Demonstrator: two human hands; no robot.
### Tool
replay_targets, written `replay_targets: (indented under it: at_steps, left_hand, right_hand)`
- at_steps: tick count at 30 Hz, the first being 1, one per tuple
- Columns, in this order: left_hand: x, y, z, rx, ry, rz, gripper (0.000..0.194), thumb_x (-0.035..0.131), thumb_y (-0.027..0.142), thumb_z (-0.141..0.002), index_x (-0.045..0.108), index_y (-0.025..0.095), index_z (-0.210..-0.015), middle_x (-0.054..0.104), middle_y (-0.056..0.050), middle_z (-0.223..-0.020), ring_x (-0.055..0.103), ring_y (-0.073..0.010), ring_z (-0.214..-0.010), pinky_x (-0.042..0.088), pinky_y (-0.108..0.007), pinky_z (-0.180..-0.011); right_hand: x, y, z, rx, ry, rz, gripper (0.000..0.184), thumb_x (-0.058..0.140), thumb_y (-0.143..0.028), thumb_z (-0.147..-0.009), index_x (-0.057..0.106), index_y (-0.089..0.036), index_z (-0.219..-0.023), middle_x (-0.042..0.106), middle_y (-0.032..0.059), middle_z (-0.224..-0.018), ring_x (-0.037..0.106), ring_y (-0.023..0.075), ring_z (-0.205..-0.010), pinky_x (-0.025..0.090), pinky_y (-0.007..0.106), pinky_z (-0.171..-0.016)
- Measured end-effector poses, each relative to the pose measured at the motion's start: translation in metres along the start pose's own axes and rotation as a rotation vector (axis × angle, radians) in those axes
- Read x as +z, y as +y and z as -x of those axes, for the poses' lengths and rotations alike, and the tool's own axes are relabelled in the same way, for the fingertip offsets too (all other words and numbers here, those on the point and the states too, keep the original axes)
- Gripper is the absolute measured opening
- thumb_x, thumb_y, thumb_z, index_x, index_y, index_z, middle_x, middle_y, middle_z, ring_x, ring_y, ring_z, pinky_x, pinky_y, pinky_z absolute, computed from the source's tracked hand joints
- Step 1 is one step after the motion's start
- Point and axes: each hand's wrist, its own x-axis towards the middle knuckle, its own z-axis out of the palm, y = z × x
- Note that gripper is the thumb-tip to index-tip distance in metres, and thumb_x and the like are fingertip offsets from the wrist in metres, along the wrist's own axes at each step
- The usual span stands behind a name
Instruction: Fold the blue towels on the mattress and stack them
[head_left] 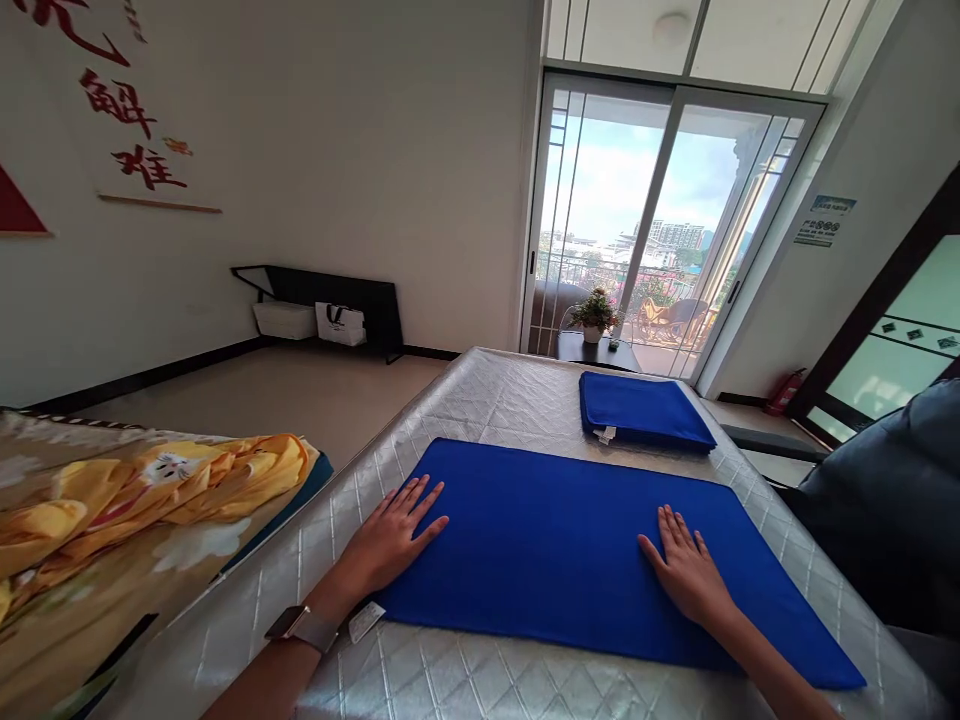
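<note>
A flat blue cloth (540, 540) lies spread on a silvery quilted mattress (480, 680). My left hand (397, 530) rests on its left edge with the fingers spread, and a watch sits on that wrist. On the right part of the cloth my right hand (686, 565) lies palm down, fingers stretched out. A white tag (367, 621) sticks out at the near left corner of the cloth. Farther back, a folded blue cloth (645, 412) with a small white label lies on the mattress, apart from both hands.
Yellow patterned bedding (172, 490) lies on a bed at the left. A black low rack (337, 300) holding a white bag stands by the wall. Beyond the mattress are a potted plant (594, 318) and sliding glass doors. A dark sofa-like shape (892, 500) borders the right side.
</note>
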Motion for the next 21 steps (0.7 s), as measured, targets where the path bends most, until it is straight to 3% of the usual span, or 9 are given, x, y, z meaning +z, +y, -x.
replay_targets:
  at_steps: [4, 7, 14, 21]
  left_hand:
    - [0.001, -0.002, -0.002, 0.005, 0.012, -0.009, 0.067, 0.039, 0.066, -0.1, 0.031, 0.033, -0.158, 0.032, -0.004, -0.165, 0.03, -0.0271, -0.152, 0.022, -0.051, -0.124]
    - [0.001, -0.003, -0.003, 0.001, -0.002, -0.021, 0.068, 0.038, 0.066, -0.1, 0.03, 0.034, -0.159, 0.03, -0.004, -0.166, 0.029, -0.0278, -0.152, 0.023, -0.051, -0.124]
    - [0.003, -0.008, -0.003, 0.031, 0.025, -0.053, 0.066, 0.038, 0.062, -0.101, 0.027, 0.033, -0.159, 0.031, -0.003, -0.165, 0.03, -0.0269, -0.152, 0.023, -0.05, -0.124]
    - [-0.006, 0.002, -0.004, 0.093, 0.093, -0.059, 0.062, 0.036, 0.059, -0.102, 0.03, 0.033, -0.159, 0.028, -0.002, -0.167, 0.027, -0.0256, -0.153, 0.021, -0.051, -0.125]
  right_hand:
    - [0.014, 0.106, 0.0, 0.15, 0.106, 0.048, 0.093, 0.014, -0.063, -0.091, 0.021, -0.003, -0.161, 0.017, 0.0126, -0.169, 0.012, 0.0257, -0.156, 0.011, 0.047, -0.127]
    - [0.02, 0.141, -0.001, 0.245, 0.174, 0.005, 0.096, 0.011, -0.065, -0.089, 0.023, -0.001, -0.16, 0.02, 0.0147, -0.169, 0.015, 0.0274, -0.156, 0.014, 0.048, -0.126]
    - [0.014, 0.133, -0.004, 0.285, 0.165, -0.067, 0.098, 0.013, -0.068, -0.087, 0.02, -0.004, -0.161, 0.021, 0.0139, -0.168, 0.015, 0.0271, -0.156, 0.014, 0.051, -0.126]
    - [0.012, 0.131, -0.002, 0.285, 0.195, -0.078, 0.096, 0.013, -0.067, -0.089, 0.022, -0.003, -0.16, 0.021, 0.0142, -0.168, 0.015, 0.027, -0.156, 0.014, 0.05, -0.126]
